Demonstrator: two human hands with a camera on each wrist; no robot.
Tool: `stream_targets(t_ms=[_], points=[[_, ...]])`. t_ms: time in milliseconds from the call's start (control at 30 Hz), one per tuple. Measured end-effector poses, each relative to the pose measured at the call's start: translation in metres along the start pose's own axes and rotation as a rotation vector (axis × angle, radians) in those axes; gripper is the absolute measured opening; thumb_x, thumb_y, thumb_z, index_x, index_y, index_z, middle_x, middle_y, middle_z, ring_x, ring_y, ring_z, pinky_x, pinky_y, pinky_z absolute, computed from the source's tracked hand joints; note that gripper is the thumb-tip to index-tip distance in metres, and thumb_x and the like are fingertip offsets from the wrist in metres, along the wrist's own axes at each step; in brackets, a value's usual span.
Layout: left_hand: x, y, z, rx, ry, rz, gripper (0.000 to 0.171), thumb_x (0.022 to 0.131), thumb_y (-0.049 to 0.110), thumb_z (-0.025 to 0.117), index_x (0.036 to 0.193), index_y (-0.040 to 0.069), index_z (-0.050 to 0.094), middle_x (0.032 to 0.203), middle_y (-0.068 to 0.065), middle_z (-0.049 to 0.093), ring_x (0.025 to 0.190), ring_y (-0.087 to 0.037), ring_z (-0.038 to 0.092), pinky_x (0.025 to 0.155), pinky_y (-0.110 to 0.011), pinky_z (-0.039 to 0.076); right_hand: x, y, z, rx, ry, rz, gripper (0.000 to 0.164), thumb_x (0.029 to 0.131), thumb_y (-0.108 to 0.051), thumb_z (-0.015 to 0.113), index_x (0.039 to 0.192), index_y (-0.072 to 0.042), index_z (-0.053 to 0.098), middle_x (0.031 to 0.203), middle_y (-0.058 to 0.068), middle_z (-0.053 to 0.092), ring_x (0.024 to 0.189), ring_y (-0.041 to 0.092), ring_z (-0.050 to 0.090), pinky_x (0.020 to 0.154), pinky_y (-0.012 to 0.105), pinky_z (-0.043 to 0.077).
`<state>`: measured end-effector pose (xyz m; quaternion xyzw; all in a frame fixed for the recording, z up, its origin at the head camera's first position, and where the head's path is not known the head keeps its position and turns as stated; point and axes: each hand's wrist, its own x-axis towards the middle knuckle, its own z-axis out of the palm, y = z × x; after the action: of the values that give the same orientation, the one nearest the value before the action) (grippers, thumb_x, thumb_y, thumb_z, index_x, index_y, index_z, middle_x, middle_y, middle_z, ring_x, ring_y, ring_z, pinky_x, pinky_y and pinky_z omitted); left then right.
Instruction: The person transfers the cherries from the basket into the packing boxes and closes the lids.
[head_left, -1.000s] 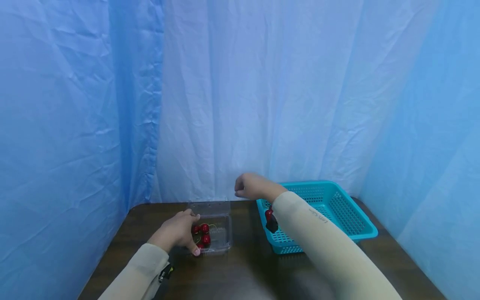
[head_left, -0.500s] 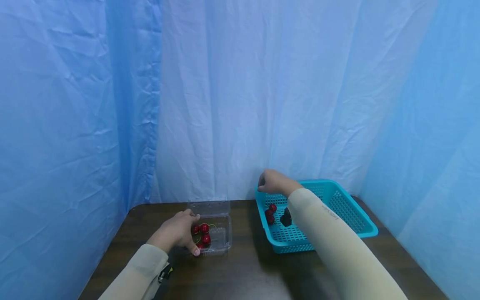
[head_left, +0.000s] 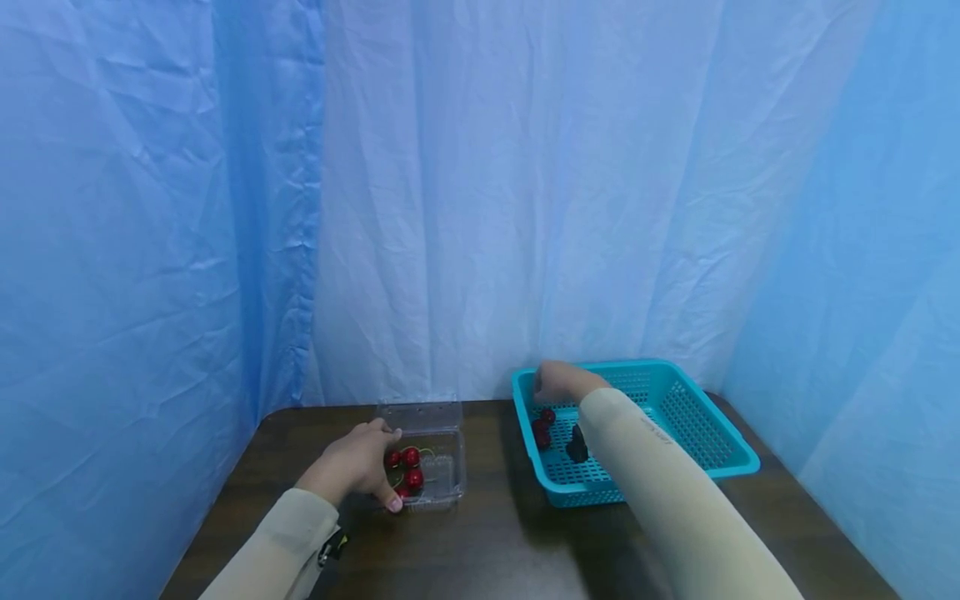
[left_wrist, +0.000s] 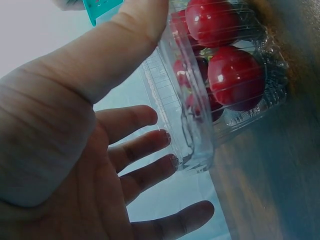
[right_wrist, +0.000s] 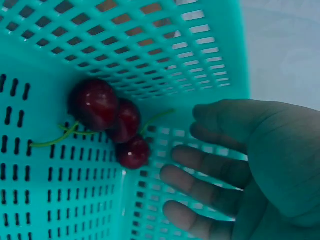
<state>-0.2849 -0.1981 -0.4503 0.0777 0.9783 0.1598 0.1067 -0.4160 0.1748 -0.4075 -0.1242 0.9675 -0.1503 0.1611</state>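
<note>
My left hand [head_left: 357, 461] spans the left side of a clear plastic box [head_left: 447, 477], its thumb at the near edge and fingers towards the far edge. Several red cherries [head_left: 414, 478] with green stems lie in the box, partly hidden by the hand. My right hand [head_left: 562, 382] is inside the far left corner of a teal basket [head_left: 731, 458]. In the right wrist view, its loosely bent fingers stand beside three dark red cherries [right_wrist: 95, 105], with nothing visible between them. The stems of those cherries are green.
The box's hinged lid [head_left: 420, 414] lies back, raised, behind the box. Both containers stand on a dark wooden table [head_left: 480, 533]. Blue-white curtains [head_left: 480, 208] hang behind and at both sides. The right sleeve [head_left: 645, 458] crosses over the basket's near rim.
My right hand has moved right from between box and basket, then down into the basket's far left corner. The left hand and the box have stayed put.
</note>
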Motion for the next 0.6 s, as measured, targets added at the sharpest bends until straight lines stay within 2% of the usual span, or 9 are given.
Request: stream_targets(t_ms=[67, 133, 233, 333, 467, 533, 600], points=[[0.000, 0.000, 0.000, -0.001, 0.004, 0.003, 0.120, 0.064, 0.043, 0.112, 0.167, 0.015, 0.058, 0.172, -0.022, 0.052, 0.159, -0.052, 0.048, 0.118, -0.077, 0.052, 0.001, 0.002, 0.003, 0.009, -0.002, 0.018, 0.041, 0.104, -0.011, 0.073, 0.069, -0.018, 0.055, 0.066, -0.002, 0.046, 0.063, 0.019, 0.047, 0.062, 0.033, 0.049], [0.000, 0.001, 0.000, 0.003, 0.008, 0.009, 0.121, 0.063, 0.044, 0.112, 0.167, 0.015, 0.059, 0.171, -0.022, 0.053, 0.157, -0.052, 0.050, 0.117, -0.076, 0.053, -0.002, 0.002, 0.007, 0.008, 0.002, 0.040, 0.033, 0.106, -0.013, 0.074, 0.075, -0.017, 0.062, 0.072, 0.001, 0.056, 0.070, 0.023, 0.058, 0.068, 0.036, 0.056], [0.000, 0.001, 0.000, 0.008, 0.010, 0.011, 0.122, 0.062, 0.045, 0.113, 0.167, 0.015, 0.059, 0.169, -0.021, 0.055, 0.155, -0.050, 0.052, 0.117, -0.075, 0.054, -0.013, -0.005, 0.011, -0.009, 0.022, 0.086, 0.017, 0.109, -0.017, 0.073, 0.093, -0.013, 0.073, 0.093, 0.009, 0.073, 0.092, 0.031, 0.072, 0.083, 0.045, 0.065], [0.000, 0.001, -0.001, 0.011, 0.010, 0.016, 0.122, 0.061, 0.046, 0.113, 0.166, 0.015, 0.059, 0.168, -0.020, 0.055, 0.155, -0.050, 0.052, 0.117, -0.075, 0.054, -0.029, -0.016, 0.015, -0.023, 0.062, 0.141, 0.008, 0.110, -0.017, 0.072, 0.109, -0.010, 0.076, 0.112, 0.014, 0.077, 0.107, 0.035, 0.073, 0.095, 0.052, 0.064], [0.000, 0.000, 0.000, 0.010, 0.011, 0.019, 0.122, 0.060, 0.047, 0.113, 0.166, 0.015, 0.060, 0.168, -0.020, 0.056, 0.155, -0.049, 0.052, 0.116, -0.074, 0.055, -0.048, -0.031, 0.013, 0.008, 0.091, 0.231, 0.008, 0.106, -0.014, 0.075, 0.113, -0.009, 0.073, 0.111, 0.013, 0.073, 0.104, 0.032, 0.067, 0.096, 0.050, 0.058], [0.000, 0.000, 0.000, 0.010, 0.012, 0.019, 0.122, 0.060, 0.047, 0.113, 0.166, 0.015, 0.060, 0.168, -0.020, 0.056, 0.155, -0.049, 0.052, 0.116, -0.074, 0.055, -0.053, -0.036, 0.010, 0.036, 0.078, 0.271, 0.006, 0.105, -0.012, 0.076, 0.109, -0.010, 0.073, 0.108, 0.012, 0.071, 0.103, 0.032, 0.066, 0.092, 0.047, 0.055], [0.000, 0.000, 0.000, 0.011, 0.010, 0.018, 0.122, 0.060, 0.047, 0.113, 0.166, 0.015, 0.060, 0.169, -0.021, 0.055, 0.156, -0.050, 0.052, 0.117, -0.075, 0.054, -0.055, -0.037, 0.008, 0.029, 0.060, 0.272, 0.004, 0.103, -0.009, 0.077, 0.104, -0.009, 0.073, 0.104, 0.012, 0.070, 0.100, 0.031, 0.065, 0.089, 0.045, 0.054]])
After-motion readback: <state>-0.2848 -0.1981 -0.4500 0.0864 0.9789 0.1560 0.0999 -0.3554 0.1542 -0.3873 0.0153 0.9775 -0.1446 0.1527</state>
